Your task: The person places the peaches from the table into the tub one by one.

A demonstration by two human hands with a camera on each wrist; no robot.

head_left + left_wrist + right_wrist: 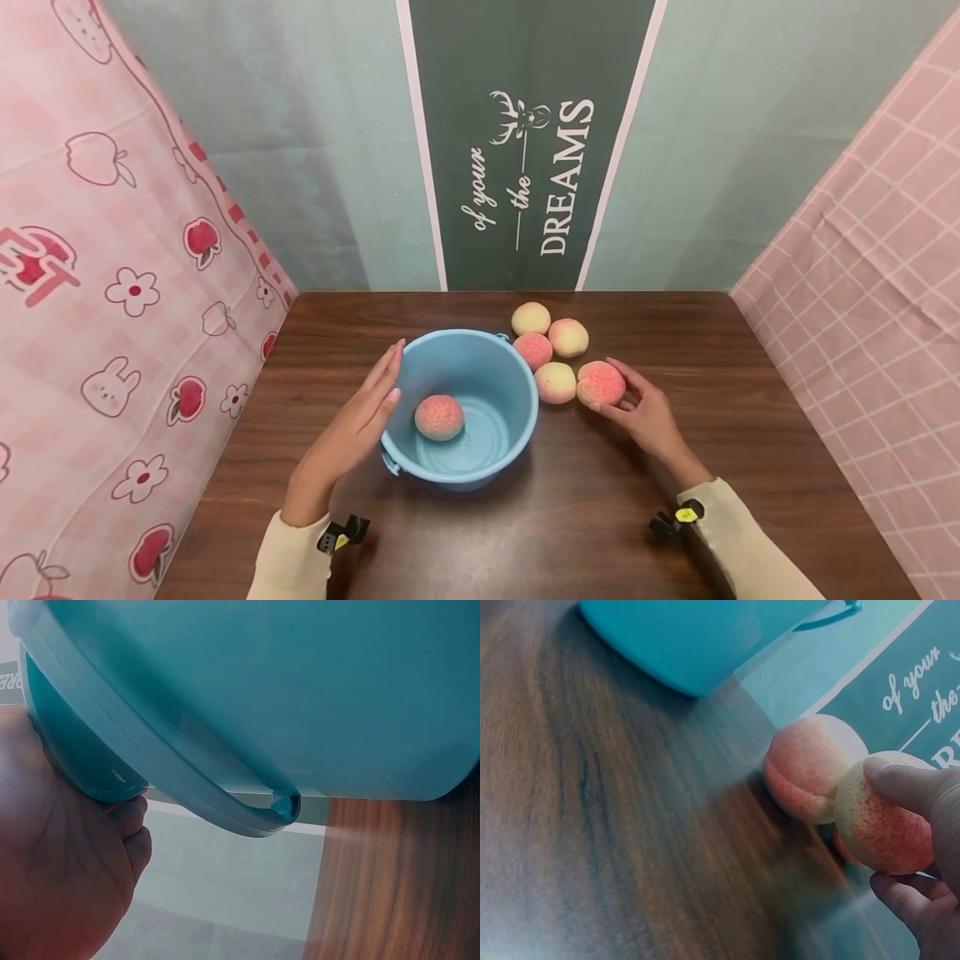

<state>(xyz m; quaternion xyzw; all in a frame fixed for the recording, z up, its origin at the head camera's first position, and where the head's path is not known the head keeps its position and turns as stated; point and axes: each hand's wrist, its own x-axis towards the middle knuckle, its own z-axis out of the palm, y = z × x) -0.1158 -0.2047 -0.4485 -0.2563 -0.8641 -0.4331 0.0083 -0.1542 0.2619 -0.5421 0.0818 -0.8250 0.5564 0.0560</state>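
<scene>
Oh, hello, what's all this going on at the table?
A person is handling peach-like fruits and a blue bucket. Their right hand grips one pink peach by its sides, to the right of the bucket. Their left hand, fingers fairly straight, is at the bucket's left rim. One peach lies inside, and four more peaches sit grouped on the wooden table beside the bucket.

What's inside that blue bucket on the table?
One pinkish peach lies on the bottom of the blue bucket. What is directly under that peach, if anything, cannot be seen, because the peach covers it.
</scene>
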